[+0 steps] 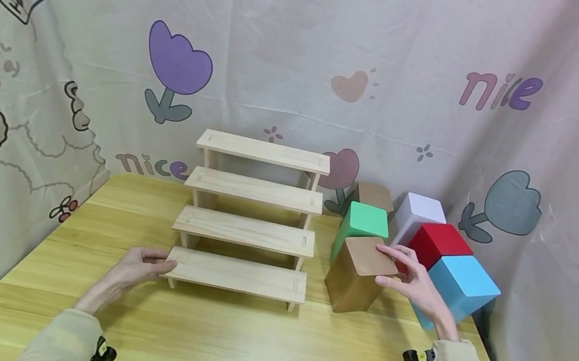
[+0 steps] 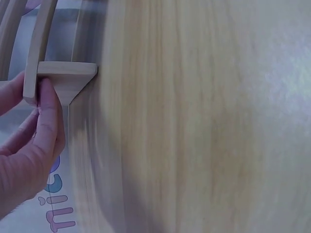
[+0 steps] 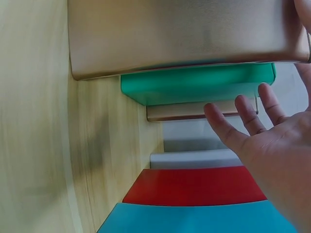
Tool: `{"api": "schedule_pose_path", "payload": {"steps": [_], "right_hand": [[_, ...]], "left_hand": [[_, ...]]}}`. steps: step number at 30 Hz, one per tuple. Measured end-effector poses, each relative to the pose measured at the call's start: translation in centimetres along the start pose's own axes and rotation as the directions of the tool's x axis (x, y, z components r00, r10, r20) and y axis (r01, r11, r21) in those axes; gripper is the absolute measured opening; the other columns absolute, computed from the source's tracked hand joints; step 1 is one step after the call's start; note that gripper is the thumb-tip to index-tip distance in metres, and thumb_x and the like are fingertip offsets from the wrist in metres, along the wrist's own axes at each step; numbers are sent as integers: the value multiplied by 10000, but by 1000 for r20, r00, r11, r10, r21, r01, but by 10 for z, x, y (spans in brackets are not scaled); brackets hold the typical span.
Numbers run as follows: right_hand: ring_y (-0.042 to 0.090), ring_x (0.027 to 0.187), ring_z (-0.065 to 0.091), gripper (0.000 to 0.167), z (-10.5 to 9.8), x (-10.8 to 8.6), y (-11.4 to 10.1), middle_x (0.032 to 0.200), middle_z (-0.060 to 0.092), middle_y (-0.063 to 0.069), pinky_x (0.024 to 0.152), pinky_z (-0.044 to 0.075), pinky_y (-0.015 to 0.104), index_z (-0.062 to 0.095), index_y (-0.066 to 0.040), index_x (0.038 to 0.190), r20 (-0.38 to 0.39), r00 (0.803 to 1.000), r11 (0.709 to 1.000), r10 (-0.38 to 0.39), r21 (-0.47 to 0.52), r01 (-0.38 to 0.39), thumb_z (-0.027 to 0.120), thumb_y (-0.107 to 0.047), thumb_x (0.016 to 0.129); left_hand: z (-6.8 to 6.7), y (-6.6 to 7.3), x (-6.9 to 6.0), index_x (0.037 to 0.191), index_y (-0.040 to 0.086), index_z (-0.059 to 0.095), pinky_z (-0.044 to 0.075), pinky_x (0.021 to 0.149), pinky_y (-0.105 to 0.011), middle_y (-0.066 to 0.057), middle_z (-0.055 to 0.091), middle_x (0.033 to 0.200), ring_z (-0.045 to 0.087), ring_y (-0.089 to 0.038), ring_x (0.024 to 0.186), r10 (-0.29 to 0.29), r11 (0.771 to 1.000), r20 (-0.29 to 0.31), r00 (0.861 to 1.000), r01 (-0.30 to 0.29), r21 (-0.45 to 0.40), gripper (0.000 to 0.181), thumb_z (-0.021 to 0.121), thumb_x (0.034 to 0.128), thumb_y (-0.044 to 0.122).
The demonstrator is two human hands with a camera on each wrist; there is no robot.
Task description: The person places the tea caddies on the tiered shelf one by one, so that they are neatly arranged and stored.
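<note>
A pale wooden stepped rack with several shelves stands on the table. My left hand pinches the left end of its lowest shelf, thumb on top and fingers beneath; the left wrist view shows this grip on the shelf end. To the right of the rack stands a tall bronze-brown box. My right hand holds its upper right part between thumb and index finger. The other fingers are spread away from the box in the right wrist view.
Behind the held box stand a green box and another brown box. A white box, a red box and a light blue box are grouped at the right edge of the wooden table. A printed cloth hangs behind.
</note>
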State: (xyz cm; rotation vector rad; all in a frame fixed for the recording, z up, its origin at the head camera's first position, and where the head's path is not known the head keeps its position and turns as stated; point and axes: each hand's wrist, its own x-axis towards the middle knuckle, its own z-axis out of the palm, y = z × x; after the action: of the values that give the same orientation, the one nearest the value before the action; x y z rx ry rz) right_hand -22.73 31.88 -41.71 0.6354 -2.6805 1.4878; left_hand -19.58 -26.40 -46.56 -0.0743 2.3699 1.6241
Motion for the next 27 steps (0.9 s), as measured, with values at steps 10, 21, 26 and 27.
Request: {"api": "schedule_pose_path", "payload": {"steps": [10,21,26,27], "right_hand": [[19,1257,368,690,5,0,6,1430,391,60,959,478,126,501,-132,1480,-32,999,999,-38,-21,37,773,-94,847],[21,1287,350,710,7,-3,12,1467,365,86,990,443,58,480,-79,1466,-60,994,995,-93,39,95,776,-20,823],[25,1260,397,730,8,-3,14,1446,421,-21,976,468,81,434,-67,1472,-57,993,990,-107,84,111,761,18,825],[29,1250,412,733,8,-3,14,1435,432,-53,970,479,93,420,-61,1474,-53,993,989,-105,98,110,756,25,828]], "left_hand": [[0,-1,1,1379,-219,419,609,861,-306,-250,691,1216,684,-109,975,17,1000,-9,1000,-17,1,611,656,985,182],[0,-1,0,1378,-223,416,607,872,-308,-225,702,1185,683,-106,964,13,1000,-3,1000,-13,-27,602,655,985,166],[0,-1,0,1371,-225,423,602,862,-293,-196,713,1163,677,-90,950,18,999,0,1000,-18,-30,601,661,981,165],[0,-1,0,1372,-225,423,601,861,-293,-192,713,1162,676,-88,950,18,999,1,1000,-18,-30,600,660,982,165]]}}
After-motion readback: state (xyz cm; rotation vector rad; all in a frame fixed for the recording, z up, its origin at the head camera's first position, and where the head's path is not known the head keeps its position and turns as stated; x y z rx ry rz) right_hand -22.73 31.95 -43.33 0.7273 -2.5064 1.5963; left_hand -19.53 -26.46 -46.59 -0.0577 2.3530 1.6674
